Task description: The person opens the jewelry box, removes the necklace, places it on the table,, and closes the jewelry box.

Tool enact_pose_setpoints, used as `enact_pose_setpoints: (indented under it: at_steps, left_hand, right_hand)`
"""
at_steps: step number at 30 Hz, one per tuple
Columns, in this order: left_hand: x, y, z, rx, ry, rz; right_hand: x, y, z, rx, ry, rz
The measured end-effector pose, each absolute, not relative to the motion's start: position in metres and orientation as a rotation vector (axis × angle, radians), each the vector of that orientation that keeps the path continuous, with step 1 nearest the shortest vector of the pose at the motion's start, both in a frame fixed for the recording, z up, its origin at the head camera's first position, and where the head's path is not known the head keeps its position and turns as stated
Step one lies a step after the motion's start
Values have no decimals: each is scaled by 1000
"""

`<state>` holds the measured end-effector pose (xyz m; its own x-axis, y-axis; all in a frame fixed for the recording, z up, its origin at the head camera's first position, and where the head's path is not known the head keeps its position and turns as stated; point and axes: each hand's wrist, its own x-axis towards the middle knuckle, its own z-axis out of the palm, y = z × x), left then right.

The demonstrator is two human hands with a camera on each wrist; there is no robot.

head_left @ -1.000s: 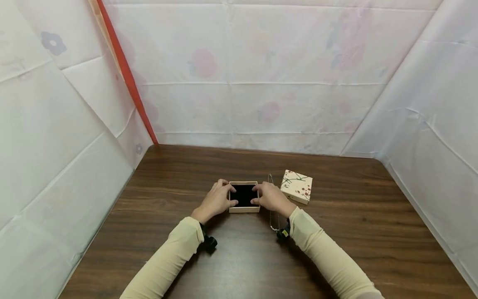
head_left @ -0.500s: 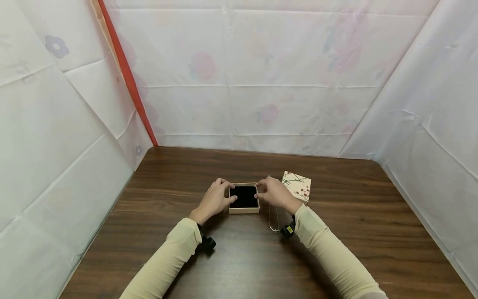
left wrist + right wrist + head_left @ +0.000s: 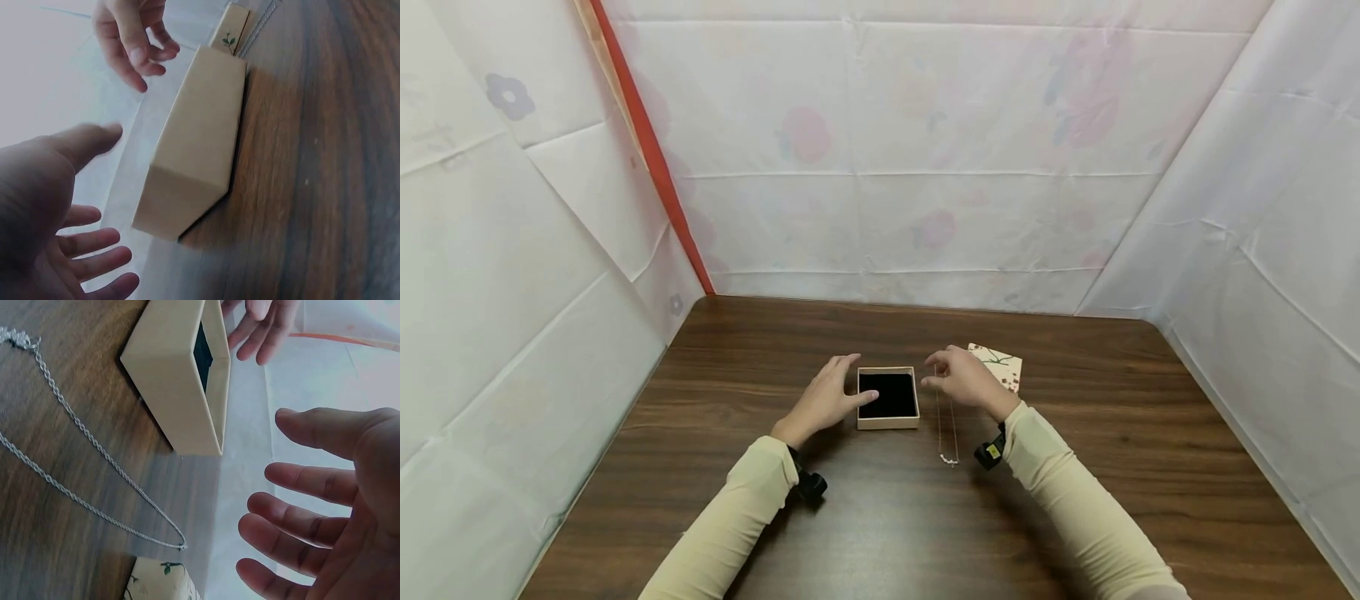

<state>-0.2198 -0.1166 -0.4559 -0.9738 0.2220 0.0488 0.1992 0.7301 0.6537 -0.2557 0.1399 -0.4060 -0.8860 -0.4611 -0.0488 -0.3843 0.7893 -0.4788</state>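
Note:
A small cream box base (image 3: 888,422) with a black pad (image 3: 887,395) inside stands on the table. My left hand (image 3: 823,398) is at its left side, fingers spread, the thumb overlapping the box in the head view. To the right of the box lies a silver chain necklace (image 3: 94,441), stretched lengthwise with its beaded part (image 3: 949,459) nearest me. Over the necklace's far end hovers my right hand (image 3: 962,379), its fingers relaxed and holding nothing. Partly behind that hand is the cream box lid (image 3: 1000,365) printed with branches and red blossoms.
The brown wooden table (image 3: 880,533) runs back to a white patterned cloth (image 3: 880,225) at the rear and both sides. A red strip (image 3: 655,150) runs down the left corner. Each wrist carries a black camera (image 3: 989,452).
My right hand has drawn away from the box to the right, over the necklace and nearer the lid. The left hand has loosened and shifted slightly left. The box stays in place.

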Motion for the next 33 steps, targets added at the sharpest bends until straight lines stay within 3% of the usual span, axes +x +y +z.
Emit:
enact_pose_setpoints:
  at_steps: [33]
  left_hand:
    - [-221, -121, -464, 453, 2784, 882]
  right_hand:
    - [-284, 195, -406, -492, 2813, -659]
